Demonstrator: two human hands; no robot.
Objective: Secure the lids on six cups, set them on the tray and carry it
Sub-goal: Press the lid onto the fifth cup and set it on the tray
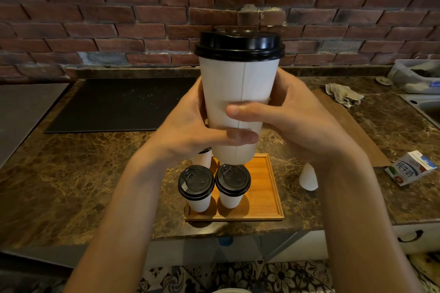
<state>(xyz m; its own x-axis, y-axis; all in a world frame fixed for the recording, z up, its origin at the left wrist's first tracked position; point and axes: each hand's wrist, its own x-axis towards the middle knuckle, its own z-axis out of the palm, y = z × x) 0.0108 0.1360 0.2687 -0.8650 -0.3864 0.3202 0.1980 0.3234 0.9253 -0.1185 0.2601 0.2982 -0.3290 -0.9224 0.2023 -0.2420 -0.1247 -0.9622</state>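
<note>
I hold a tall white paper cup (235, 88) with a black lid (240, 44) upright, high above the counter. My left hand (190, 126) grips its lower part, thumb across the front. My right hand (292, 114) grips it from the right, thumb on the front. Below stands a wooden tray (266, 197) with two lidded cups, one at the front left (196, 185) and one beside it (232, 183). A third lidded cup (205, 156) shows partly behind my left wrist. A white cup (308, 177) stands right of the tray, half hidden by my right arm.
A milk carton (410, 169) lies at the right. A crumpled cloth (344, 95) and a plastic container (415, 75) sit at the back right beside a sink edge (426, 104). A black mat (121, 104) covers the back left. A brick wall backs the marble counter (71, 173).
</note>
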